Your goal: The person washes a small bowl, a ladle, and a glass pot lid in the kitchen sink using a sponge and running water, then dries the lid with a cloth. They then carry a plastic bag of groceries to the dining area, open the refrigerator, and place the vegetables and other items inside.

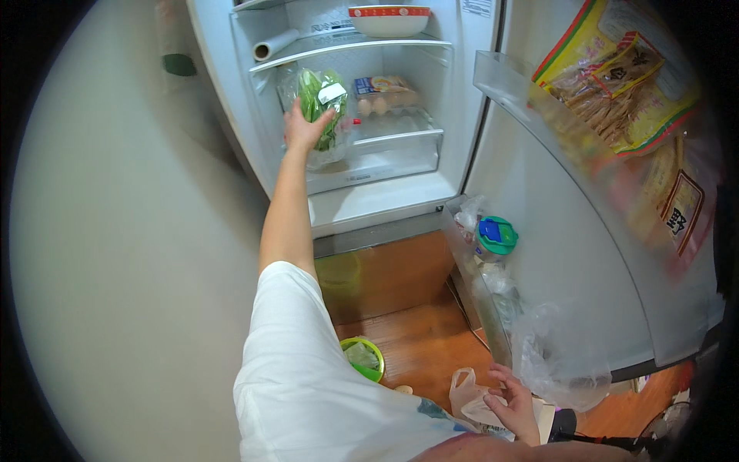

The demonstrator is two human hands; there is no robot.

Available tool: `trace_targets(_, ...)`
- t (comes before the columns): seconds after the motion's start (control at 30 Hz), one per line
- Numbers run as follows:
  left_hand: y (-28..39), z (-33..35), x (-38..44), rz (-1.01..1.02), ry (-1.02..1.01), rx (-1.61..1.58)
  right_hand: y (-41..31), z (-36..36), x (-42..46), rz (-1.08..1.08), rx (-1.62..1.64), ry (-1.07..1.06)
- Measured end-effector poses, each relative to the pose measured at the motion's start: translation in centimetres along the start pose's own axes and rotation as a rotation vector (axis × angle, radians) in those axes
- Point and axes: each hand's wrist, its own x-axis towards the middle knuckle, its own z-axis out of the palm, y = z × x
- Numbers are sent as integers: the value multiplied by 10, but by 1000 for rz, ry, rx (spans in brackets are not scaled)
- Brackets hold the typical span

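My left hand [306, 126] reaches into the refrigerator with thumb and fingers around a clear plastic bag of leafy green vegetables [327, 110], which bears a white label. The bag is at the left side of the compartment, above the drawer. Beside it on the right, a carton of eggs [385, 97] rests on the shelf. My right hand [512, 404] is low at the right, fingers partly spread and holding nothing, close to a thin white plastic bag [467, 398].
The open refrigerator door [554, 185] on the right carries packaged food and a jar with a green lid [497, 234]. A red-rimmed bowl [389, 22] and a white roll [276, 45] sit on the upper shelf. A green-rimmed bin [365, 359] stands on the wooden floor.
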Motion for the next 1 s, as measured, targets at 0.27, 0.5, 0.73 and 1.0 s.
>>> trace_targets(0.27,30,63,-223,109,39,-334,38,-39,-3,66,130,134)
trace_targets(0.5,-27,92,-491,-146,-584,-432,31,-71,-6,69,189,89)
trace_targets(0.73,50,113,-622,-97,-1570,-479,38,-76,-17,-89,319,111)
trace_targets(1.0,117,129,-727,-110,-1906,-561,119,-65,-110,-27,545,114)
